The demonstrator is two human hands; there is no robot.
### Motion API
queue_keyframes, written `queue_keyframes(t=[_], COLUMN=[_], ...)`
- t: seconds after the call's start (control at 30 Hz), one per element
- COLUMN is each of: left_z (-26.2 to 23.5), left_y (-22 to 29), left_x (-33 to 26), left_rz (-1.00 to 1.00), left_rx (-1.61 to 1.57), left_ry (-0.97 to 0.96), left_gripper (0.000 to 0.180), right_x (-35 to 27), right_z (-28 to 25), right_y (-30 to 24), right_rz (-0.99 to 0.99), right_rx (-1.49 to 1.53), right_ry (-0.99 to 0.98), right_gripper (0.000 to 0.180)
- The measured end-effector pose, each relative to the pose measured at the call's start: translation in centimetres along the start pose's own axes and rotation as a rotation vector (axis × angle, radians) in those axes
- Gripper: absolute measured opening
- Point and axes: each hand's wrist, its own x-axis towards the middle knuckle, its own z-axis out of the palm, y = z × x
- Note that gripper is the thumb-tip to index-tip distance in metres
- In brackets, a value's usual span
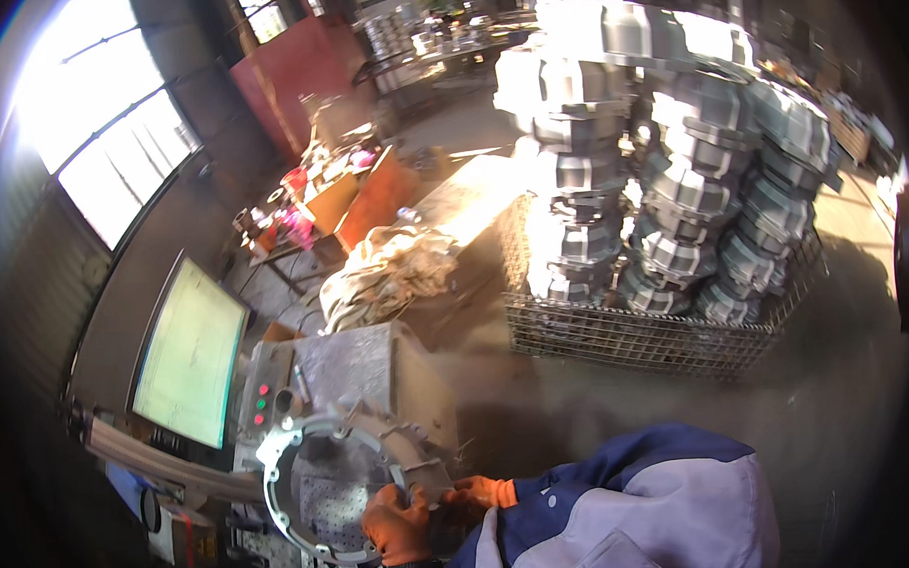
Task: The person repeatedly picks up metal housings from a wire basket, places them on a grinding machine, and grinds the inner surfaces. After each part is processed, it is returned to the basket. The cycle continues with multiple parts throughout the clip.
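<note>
The left hand (396, 526), in an orange glove, was curled around the lower right rim of a ring-shaped metal housing (413, 461), its fingers bunched together and pinching the edge. The right hand (482, 491), gloved alike, lay just beside it at the lower end of the housing's side wall; I could not tell whether its fingers gripped the metal or only rested there. The housing stood tilted, its round opening toward the left – through it showed a perforated plate (334, 494). A blue and grey jacket sleeve (623, 508) reached in from the lower right.

Behind the housing lay a grey surface (345, 360), with red and green buttons (262, 403) on a panel at its left side. Farther left, a monitor (190, 353) leaned with a pale green screen. Beyond the surface, a heap of beige cloth (389, 271) lay near an orange-brown box (371, 199). To the right stood a wire basket (637, 345) – metal castings (581, 179) were stacked in it in tall columns, sunlit at the top.
</note>
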Motion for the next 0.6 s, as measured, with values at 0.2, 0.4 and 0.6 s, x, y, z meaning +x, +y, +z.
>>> queue_keyframes(t=[0.2,0.4,0.6], left_z=[2.4,3.6,3.9], left_y=[15.4,32.1,45.8], left_x=[1.0,-0.5,-3.9], left_rz=[0.498,0.981,1.368], left_rx=[-0.159,-0.239,-0.349], left_ry=[-0.065,-0.328,-0.425], left_gripper=[0.036,0.031,0.03], right_x=[-13.0,-28.3,-42.4], right_z=[-8.1,-10.8,-10.5], right_y=[-4.2,-9.1,-12.0], right_rz=[-0.411,-0.969,-0.916], right_rx=[-0.067,0.305,0.653], right_ry=[0.318,0.084,0.604], right_gripper=[0.031,0.043,0.039])
